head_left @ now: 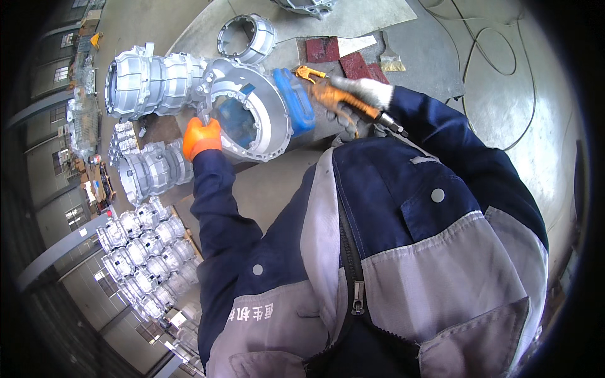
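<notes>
My left hand [203,138], in an orange glove, is closed on the near left edge of a silver cast-metal housing [282,120]. The housing lies with its wide round opening facing up, and blue shows through the opening. My right hand [373,92], in a pale glove with grey fingers, is wrapped round an orange hand tool [337,96] with a dark metal end. Motion blurs this tool, so its exact kind is unclear. Beside the housing stands a blue plastic jug [295,102]. A yellow-orange air blow gun [309,74] lies just beyond the jug.
Dark red abrasive pads [322,50] and a flat brush [391,55] lie on the grey table [428,57]. Another ring-shaped casting [268,39] stands farther back. More housings [135,82] line the left, with stacked castings [148,258] below. A hose [534,94] loops across the floor.
</notes>
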`<state>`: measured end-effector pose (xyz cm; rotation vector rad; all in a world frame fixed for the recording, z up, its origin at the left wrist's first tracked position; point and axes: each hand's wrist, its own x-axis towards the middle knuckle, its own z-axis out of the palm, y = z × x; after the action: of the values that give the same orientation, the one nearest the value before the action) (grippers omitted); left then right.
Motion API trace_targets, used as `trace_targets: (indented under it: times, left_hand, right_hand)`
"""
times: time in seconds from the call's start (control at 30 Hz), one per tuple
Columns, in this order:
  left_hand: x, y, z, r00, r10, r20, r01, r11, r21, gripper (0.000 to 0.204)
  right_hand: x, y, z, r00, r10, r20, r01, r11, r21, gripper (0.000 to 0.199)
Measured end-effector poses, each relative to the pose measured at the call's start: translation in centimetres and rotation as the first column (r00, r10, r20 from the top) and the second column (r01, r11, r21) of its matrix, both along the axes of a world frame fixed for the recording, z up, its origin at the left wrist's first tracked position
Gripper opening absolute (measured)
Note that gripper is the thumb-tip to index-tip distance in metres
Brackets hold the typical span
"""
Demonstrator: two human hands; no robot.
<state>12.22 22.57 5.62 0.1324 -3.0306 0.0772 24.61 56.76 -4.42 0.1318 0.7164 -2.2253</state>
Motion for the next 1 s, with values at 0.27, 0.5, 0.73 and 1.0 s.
trace_targets:
  times: [0.27, 0.5, 0.73, 1.0]
  left_hand:
    - [-0.7, -1.2, 0.0, 0.995, -0.099, 0.019, 0.099, 0.994, -0.044, 0.029]
    - [-1.2, -3.7, 0.8, 0.977, -0.209, 0.04, 0.207, 0.977, 0.049, 0.012]
    - [0.0, -5.2, 1.1, 0.976, -0.19, 0.103, 0.199, 0.976, -0.086, 0.015]
    - [1.5, -4.3, 0.6, 0.965, -0.262, 0.018, 0.261, 0.964, 0.041, 0.018]
  right_hand:
    - [-0.7, 2.8, -4.2, 0.9, -0.423, 0.105, 0.31, 0.791, 0.528, 0.046]
    - [0.1, 3.0, -3.0, 0.908, -0.417, 0.044, 0.347, 0.806, 0.479, 0.051]
    - [0.7, 2.8, -6.1, 0.931, -0.353, 0.091, 0.314, 0.903, 0.292, 0.05]
    - [2.1, 0.4, -7.3, 0.892, -0.416, 0.177, 0.358, 0.889, 0.286, 0.048]
